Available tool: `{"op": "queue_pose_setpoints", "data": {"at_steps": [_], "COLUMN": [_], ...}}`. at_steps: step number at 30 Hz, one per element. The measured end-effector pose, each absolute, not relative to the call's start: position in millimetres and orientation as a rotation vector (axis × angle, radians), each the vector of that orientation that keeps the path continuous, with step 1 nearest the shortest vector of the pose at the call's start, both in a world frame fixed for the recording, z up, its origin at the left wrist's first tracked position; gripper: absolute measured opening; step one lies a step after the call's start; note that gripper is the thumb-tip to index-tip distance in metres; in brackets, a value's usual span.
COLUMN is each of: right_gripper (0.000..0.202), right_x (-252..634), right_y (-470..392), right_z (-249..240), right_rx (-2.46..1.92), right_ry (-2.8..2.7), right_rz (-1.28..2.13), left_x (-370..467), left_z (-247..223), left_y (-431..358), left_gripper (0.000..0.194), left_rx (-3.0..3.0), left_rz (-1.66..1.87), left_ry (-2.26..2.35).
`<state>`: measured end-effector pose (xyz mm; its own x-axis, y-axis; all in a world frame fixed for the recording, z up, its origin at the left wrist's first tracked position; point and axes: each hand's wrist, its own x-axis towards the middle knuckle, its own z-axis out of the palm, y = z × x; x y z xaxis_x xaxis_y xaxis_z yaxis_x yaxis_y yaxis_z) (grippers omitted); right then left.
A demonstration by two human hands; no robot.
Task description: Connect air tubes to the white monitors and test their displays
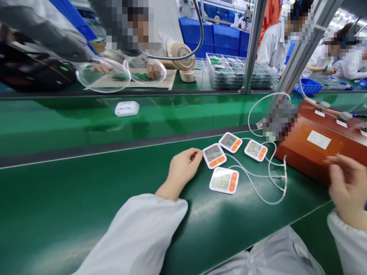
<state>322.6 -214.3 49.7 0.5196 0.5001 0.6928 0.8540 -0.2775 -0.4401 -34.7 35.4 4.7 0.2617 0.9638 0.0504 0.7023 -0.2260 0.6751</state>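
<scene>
Several white devices with grey screens and orange buttons lie on the green work surface. My left hand [185,166] has its fingers closed at the left edge of one device [214,156]; whether they grip it is hard to tell. Below it lies a second device [224,180], above it a third [230,143], and a fourth [256,150] sits to the right. Thin white tubes [252,183] run from them to a joint beside the orange-brown box [301,160]. Over the front of that box, my right hand [348,187] is raised, slightly blurred, with fingers apart and nothing visible in them.
A white part [127,109] rests on the green strip beyond the dark rail [86,152]. Farther back are stacked clear trays [229,72], a beige fan [181,56], a metal post [254,46] and a blue basket [308,86]. Other people work across the line.
</scene>
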Motion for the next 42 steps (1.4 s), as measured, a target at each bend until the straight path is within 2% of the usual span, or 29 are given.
{"op": "queue_pose_setpoints", "data": {"at_steps": [2, 7, 9, 12, 17, 19, 22, 25, 27, 29, 36, 42], "right_gripper": [0.027, 0.018, 0.023, 0.043, 0.057, 0.062, 0.056, 0.037, 0.036, 0.038, 0.019, 0.017], "right_x": [282.1, 195.3, 173.0, 156.0, 155.2, 156.4, 156.4, 157.1, 158.4, 159.6, 164.6, 167.6], "right_y": [-178.3, -86.9, -60.5, -39.3, -37.5, -38.8, -39.5, -39.8, -39.6, -39.0, -38.8, -43.4], "right_z": [49.5, 46.2, 43.3, 32.3, 7.6, 2.4, 3.0, 10.8, 15.7, 17.3, 8.7, 18.1], "right_rx": [-1.822, -1.785, -1.816, -1.785, -1.634, -1.552, -1.401, -1.249, -1.209, -1.242, -1.407, -1.783], "right_ry": [-1.433, -1.886, -1.952, -1.903, -1.637, -1.538, -1.469, -1.476, -1.48, -1.496, -1.591, -1.897], "right_rz": [-0.136, 0.412, 0.515, 0.645, 0.811, 0.886, 0.999, 1.145, 1.235, 1.224, 0.888, 0.44], "left_x": [-30.5, -27.5, -27.9, -28.1, -26.3, -25.3, -24.0, -23.5, -23.7, -23.9, -24.2, -22.9], "left_z": [4.8, 5.1, 4.8, 3.9, 2.9, 3.4, 4.9, 6.7, 7.6, 8.2, 10.2, 10.4], "left_y": [25.9, 11.6, 11.3, 13.9, 14.6, 12.0, 7.7, 6.1, 6.9, 8.2, 9.5, 10.3], "left_gripper": [0.041, 0.04, 0.042, 0.042, 0.039, 0.046, 0.054, 0.049, 0.049, 0.051, 0.055, 0.054], "left_rx": [2.002, 2.049, 2.075, 2.09, 2.036, 1.956, 1.802, 1.564, 1.378, 1.265, 1.227, 1.245], "left_rz": [0.651, 0.659, 0.652, 0.626, 0.655, 0.694, 0.751, 0.77, 0.736, 0.705, 0.675, 0.638], "left_ry": [1.522, 1.48, 1.451, 1.442, 1.361, 1.259, 1.12, 0.963, 0.846, 0.781, 0.731, 0.725]}}
